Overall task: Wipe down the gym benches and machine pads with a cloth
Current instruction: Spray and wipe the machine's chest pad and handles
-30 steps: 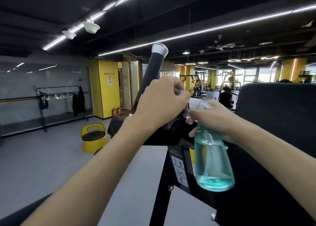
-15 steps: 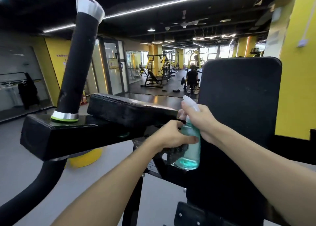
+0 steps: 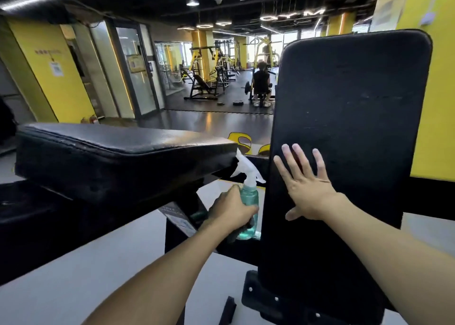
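Note:
A tall black upright back pad (image 3: 349, 117) fills the right half of the view. My right hand (image 3: 307, 189) lies flat against its lower left face with fingers spread. My left hand (image 3: 231, 211) grips a teal spray bottle (image 3: 248, 196) with a white trigger head, just left of the back pad's edge; a dark scrap shows under this hand, too unclear to tell whether it is the cloth. A worn black arm pad (image 3: 118, 157) lies horizontal at the left, its near corner close above the bottle's nozzle.
The machine's black frame and base plate (image 3: 270, 300) stand below the pads on a pale grey floor (image 3: 61, 287). Yellow walls (image 3: 49, 71) and glass doors are behind. A person (image 3: 261, 80) sits at a distant machine among yellow and black equipment.
The spray bottle has passed from my right hand to my left hand. My right hand has opened and moved onto the back pad. The view has swung right and down.

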